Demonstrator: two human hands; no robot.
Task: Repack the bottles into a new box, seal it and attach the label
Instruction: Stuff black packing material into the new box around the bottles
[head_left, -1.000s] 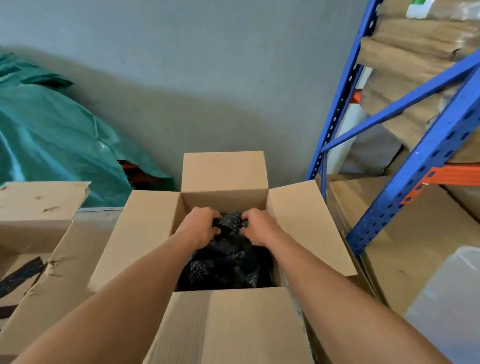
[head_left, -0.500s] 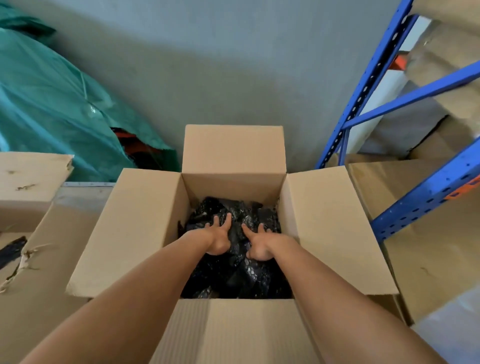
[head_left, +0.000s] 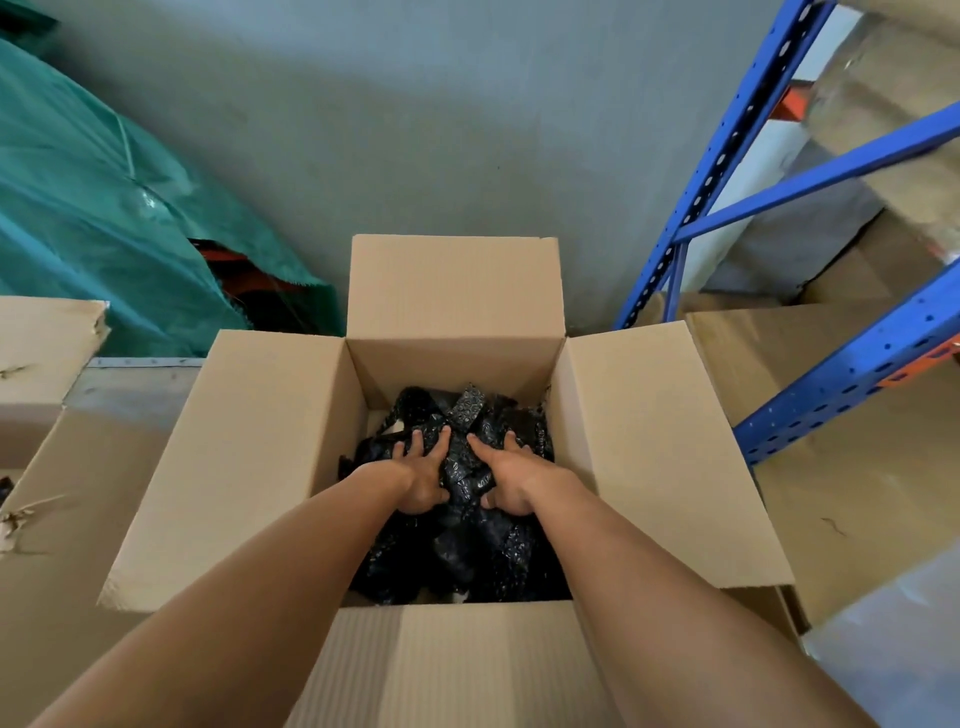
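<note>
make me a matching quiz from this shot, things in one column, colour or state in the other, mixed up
Things:
1 tarp
2 rack
3 box
4 left hand and right hand

Colour or state:
a blue
b flaps open
c green
d pressing on the black wrap

Pairs: 1-c, 2-a, 3-b, 4-d
</note>
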